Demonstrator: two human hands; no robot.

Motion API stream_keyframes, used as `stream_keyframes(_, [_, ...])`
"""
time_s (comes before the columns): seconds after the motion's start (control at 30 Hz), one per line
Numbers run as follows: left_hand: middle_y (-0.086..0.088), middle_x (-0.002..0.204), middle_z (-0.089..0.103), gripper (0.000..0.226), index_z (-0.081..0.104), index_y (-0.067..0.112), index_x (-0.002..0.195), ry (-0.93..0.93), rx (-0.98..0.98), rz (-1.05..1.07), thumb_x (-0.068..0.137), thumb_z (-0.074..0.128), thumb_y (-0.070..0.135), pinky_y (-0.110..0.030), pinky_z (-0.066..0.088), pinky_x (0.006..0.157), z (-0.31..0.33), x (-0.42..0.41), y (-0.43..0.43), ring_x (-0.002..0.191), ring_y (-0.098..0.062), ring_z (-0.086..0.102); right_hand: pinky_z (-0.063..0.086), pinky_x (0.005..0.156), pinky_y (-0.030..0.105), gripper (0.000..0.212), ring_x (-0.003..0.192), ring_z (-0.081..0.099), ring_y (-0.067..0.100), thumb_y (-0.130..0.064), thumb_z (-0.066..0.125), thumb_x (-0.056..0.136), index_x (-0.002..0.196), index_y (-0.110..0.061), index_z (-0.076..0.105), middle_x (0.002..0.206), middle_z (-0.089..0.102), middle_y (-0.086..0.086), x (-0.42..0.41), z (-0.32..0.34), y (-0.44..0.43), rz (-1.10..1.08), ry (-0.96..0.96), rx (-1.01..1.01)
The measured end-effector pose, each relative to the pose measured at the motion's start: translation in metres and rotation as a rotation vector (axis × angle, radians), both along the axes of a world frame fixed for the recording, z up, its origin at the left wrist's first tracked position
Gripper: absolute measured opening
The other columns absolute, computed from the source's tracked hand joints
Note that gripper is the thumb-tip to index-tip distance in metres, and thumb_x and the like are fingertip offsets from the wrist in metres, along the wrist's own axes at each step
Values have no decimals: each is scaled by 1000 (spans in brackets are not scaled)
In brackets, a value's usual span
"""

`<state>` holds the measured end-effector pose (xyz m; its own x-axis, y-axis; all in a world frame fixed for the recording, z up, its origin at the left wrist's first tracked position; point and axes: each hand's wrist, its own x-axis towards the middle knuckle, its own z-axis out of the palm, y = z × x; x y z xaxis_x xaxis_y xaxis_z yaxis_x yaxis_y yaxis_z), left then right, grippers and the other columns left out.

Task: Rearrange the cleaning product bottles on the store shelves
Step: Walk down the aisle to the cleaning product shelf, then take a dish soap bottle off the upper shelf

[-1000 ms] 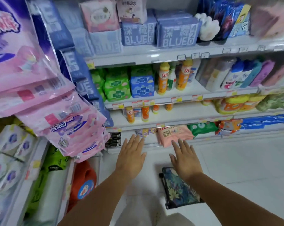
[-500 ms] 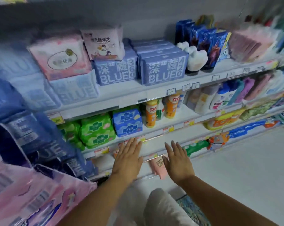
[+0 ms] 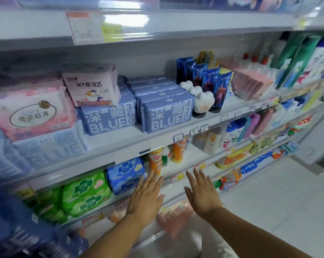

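Taking the near orange plastic bottle [image 3: 155,161] with its red label as the landmark, the green soft packs [image 3: 86,190] printed with white crosses lie well to its left on the same white metal shelf [image 3: 183,169], and the blue soft pack [image 3: 126,174] with a white cross sits just beside it on that side, lying flat so its face looks out to the aisle. The left hand [image 3: 145,200] reaches up from below the landmark, palm flat and fingers spread, holding nothing; its fingertips [image 3: 153,176] look to be at the bottle's base, though contact cannot be told through the blur. Behind the landmark to its right stands a small white bottle with green label [image 3: 166,156], and further right a 2nd orange bottle [image 3: 178,151], all 3 upright with labels forward, likely so a shopper can read them. The right hand [image 3: 202,192] hovers below and to the right of the landmark, near the shelf's edge with its price tags [image 3: 176,177], also flat, spread and empty, well apart from the left. Both hands seem poised to close on bottles, so the rearranging appears barely begun. Well right of the landmark, white plastic bottles with blue caps [image 3: 230,135] stand on the same level.
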<state>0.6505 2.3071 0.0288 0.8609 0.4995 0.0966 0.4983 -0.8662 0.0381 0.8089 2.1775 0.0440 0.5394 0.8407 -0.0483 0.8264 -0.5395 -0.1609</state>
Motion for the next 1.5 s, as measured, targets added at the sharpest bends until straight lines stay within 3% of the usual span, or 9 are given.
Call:
stream_keyframes(0.07, [-1,155,-2,60,12,19,147,-12,26,5,94,22,46,-38,0,116,-6,17,0,143,-18,-4,-7,114,37,84,148,1,28,-55,-11,76,151,-23,11,160,9,10,17,0,4,10,-22,-7])
stream_keyframes(0.2, [-5,144,43,61,51,14,133,-3,-91,78,85,31,47,-38,8,110,-20,56,-1,135,-22,36,-7,115,36,84,148,-2,25,-55,-15,75,151,-25,4,161,2,8,63,-4,11,86,-42,-33])
stream_keyframes(0.33, [-8,137,51,60,56,13,128,7,-153,167,84,33,46,-38,8,111,-44,103,-4,129,-24,44,-5,114,35,81,148,0,25,-54,-12,79,152,-24,8,161,4,8,127,-29,20,219,-62,-83])
stream_keyframes(0.47, [-8,132,56,56,60,13,124,7,-153,282,86,34,45,-40,16,114,-65,147,-16,125,-24,50,40,100,41,68,123,55,30,-45,4,97,129,-17,57,135,57,12,193,-61,29,349,-130,-174])
stream_keyframes(0.63, [-9,142,45,56,49,12,133,-27,-135,445,89,32,42,-45,25,111,-95,171,-28,133,-26,39,49,94,42,64,111,64,30,-40,10,98,117,-16,67,120,67,11,234,-86,30,485,-162,-188])
stream_keyframes(0.83, [-9,149,34,54,40,10,139,-91,-34,438,95,29,40,-44,22,109,-133,173,-19,140,-24,26,21,109,45,58,130,46,37,-41,7,98,140,-17,39,141,49,17,234,-129,49,538,-152,-69])
stream_keyframes(1.03, [-3,153,25,56,32,16,144,-256,111,353,92,41,36,-45,16,114,-170,184,6,143,-18,16,18,113,58,53,138,33,37,-42,42,95,141,-15,43,146,43,16,219,-186,72,501,-260,287])
stream_keyframes(1.3, [-3,148,38,45,45,17,137,-419,431,259,94,42,32,-48,25,110,-205,190,29,139,-19,28,15,112,58,52,133,35,34,-46,31,95,134,-16,46,138,51,13,226,-237,99,477,-380,740])
stream_keyframes(1.5, [2,149,35,51,37,21,142,-458,549,293,95,32,42,-47,21,112,-217,186,31,141,-15,24,17,112,55,52,133,39,31,-49,30,94,134,-19,44,138,51,8,228,-246,102,451,-380,860])
